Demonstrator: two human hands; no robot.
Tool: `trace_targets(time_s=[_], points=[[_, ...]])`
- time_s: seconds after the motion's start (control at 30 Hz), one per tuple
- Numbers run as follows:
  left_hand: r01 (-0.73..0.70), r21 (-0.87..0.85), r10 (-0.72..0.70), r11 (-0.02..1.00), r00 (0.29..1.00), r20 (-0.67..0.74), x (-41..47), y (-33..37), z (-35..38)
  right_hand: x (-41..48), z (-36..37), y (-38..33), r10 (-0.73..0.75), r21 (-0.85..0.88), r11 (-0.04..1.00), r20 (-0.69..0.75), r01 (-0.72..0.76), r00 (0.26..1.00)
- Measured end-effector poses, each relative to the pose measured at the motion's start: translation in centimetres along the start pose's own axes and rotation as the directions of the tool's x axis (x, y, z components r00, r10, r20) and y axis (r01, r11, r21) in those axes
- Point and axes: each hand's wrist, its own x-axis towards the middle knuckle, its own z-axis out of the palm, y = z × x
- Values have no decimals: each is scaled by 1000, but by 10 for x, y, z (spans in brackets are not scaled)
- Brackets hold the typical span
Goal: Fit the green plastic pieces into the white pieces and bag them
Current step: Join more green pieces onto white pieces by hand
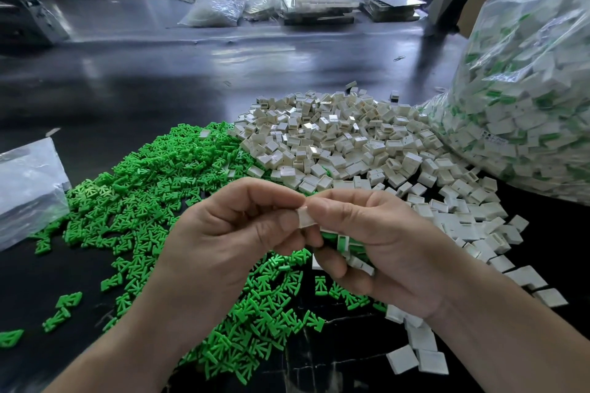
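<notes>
The left hand [223,233] and right hand [386,242] pinch one white piece [305,217] between them above the desk's [191,73] near edge. The right also cups several fitted pieces [346,244]. The bag [526,89] sits at the right edge, nearest the right hand, and the green pieces [143,201] lie to the left.

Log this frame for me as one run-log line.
stage: fitting | left hand: pinches white piece | right hand: pinches same piece, cups more pieces | bag: holds white-and-green pieces
</notes>
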Motion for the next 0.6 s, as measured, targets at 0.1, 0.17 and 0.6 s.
trace_targets(time_s=[0.1, 0.17, 0.6], points=[[40, 13, -40, 999, 999, -27, 1, -2, -3, 0, 0, 0, -39, -10, 999, -8, 38, 999], [75, 137, -63, 988, 994, -86, 2, -3, -5, 1, -1, 1, -51, -18, 999, -24, 51, 998], [-103, 983, -61, 152, 992, 113, 1, -8, -17, 6, -9, 1, -14, 199, 980, -50, 23, 999]])
